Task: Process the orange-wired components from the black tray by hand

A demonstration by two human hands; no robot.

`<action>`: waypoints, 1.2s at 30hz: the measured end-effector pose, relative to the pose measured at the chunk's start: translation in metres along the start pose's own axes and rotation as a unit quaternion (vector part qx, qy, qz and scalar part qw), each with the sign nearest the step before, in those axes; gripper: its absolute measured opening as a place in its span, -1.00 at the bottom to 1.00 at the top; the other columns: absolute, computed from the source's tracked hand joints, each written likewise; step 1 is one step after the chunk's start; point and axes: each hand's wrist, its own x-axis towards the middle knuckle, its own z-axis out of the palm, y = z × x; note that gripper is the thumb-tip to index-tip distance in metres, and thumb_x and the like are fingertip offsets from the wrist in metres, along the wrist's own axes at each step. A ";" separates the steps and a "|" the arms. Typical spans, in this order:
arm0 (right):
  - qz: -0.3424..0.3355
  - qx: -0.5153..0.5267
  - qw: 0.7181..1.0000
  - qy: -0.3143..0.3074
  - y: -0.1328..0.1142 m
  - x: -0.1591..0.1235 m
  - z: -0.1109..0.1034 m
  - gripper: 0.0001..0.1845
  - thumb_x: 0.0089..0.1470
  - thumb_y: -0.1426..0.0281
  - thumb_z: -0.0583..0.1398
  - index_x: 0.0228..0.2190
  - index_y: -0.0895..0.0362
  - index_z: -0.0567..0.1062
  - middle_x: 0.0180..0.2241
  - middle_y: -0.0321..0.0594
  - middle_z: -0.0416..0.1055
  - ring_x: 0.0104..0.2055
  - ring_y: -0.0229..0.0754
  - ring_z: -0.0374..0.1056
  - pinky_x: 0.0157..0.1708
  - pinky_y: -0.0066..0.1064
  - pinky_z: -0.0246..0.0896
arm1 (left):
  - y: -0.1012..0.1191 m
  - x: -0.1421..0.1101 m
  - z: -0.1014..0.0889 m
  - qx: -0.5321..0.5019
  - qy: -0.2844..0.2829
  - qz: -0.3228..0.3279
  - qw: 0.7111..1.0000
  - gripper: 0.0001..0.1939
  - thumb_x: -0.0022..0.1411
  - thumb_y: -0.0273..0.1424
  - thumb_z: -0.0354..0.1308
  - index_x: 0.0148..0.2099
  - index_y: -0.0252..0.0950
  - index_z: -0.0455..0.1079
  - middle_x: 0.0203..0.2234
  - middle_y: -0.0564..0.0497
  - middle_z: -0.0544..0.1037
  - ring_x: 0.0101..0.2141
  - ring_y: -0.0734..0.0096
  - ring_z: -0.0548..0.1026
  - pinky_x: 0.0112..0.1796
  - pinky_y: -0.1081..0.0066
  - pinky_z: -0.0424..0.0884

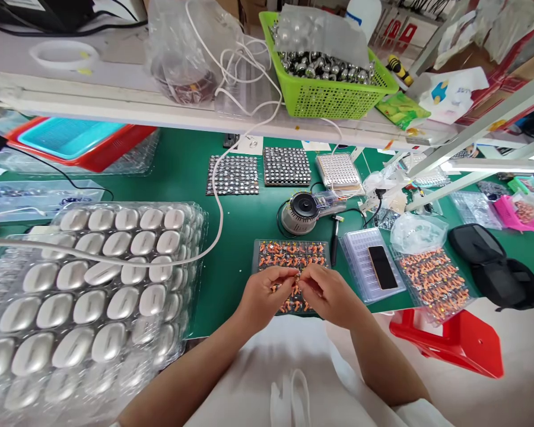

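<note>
My left hand (267, 293) and my right hand (328, 295) meet over a clear tray (257, 256) of small orange parts (289, 255). Thumb and forefinger of each hand are pinched close together at one spot. A tiny piece, orange in part, shows between the fingertips, too small to name. The tray lies at the front edge of the green table, partly covered by my hands. Just beyond it stands a round grey device with a black top (300, 213). To the right of the tray lies a small hammer (334, 240).
Stacked trays of silvery oval cases (102, 296) fill the left. On the right are a phone (382, 267) on clear trays, another tray of orange parts (434, 284) and a black case (493, 267). A white cable (220, 201) hangs from the shelf, which bears a green basket (333, 98).
</note>
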 end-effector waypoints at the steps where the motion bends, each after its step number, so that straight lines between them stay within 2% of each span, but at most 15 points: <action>1: -0.007 0.001 1.000 -0.006 0.000 0.001 -0.001 -0.89 0.17 0.43 0.06 -0.41 0.09 0.30 -0.48 -0.30 0.31 -0.46 -0.27 0.21 -0.48 -0.44 -0.01 | -0.001 0.001 0.000 0.001 0.005 0.000 1.000 -0.81 0.15 -0.42 0.13 -0.22 -0.28 0.55 -0.34 -0.01 0.63 -0.33 0.38 0.56 -0.29 0.48 0.47; 12: 0.012 -0.001 1.000 -0.013 0.001 0.012 0.001 -0.88 0.16 0.46 0.06 -0.44 0.10 0.28 -0.48 -0.30 0.33 -0.47 -0.28 0.21 -0.47 -0.45 0.01 | -0.009 0.002 -0.003 0.034 -0.004 0.046 0.998 -0.80 0.17 -0.44 0.11 -0.19 -0.26 0.53 -0.30 -0.01 0.61 -0.27 0.37 0.54 -0.24 0.47 0.44; 26: 0.010 0.001 1.000 -0.024 0.000 0.014 0.001 -0.86 0.14 0.46 0.06 -0.46 0.09 0.26 -0.53 -0.34 0.27 -0.51 -0.29 0.17 -0.50 -0.46 -0.04 | -0.008 0.004 -0.006 0.037 -0.002 0.031 0.999 -0.83 0.13 -0.47 0.13 -0.23 -0.26 0.52 -0.33 -0.01 0.62 -0.29 0.36 0.55 -0.24 0.45 0.43; 36: 0.020 -0.011 0.999 -0.026 0.000 0.017 0.003 -0.85 0.14 0.47 0.05 -0.48 0.10 0.25 -0.54 -0.34 0.27 -0.53 -0.30 0.15 -0.52 -0.47 -0.06 | -0.008 0.003 -0.007 0.055 -0.008 0.051 0.997 -0.81 0.15 -0.47 0.11 -0.22 -0.26 0.52 -0.33 -0.02 0.61 -0.29 0.36 0.54 -0.22 0.44 0.42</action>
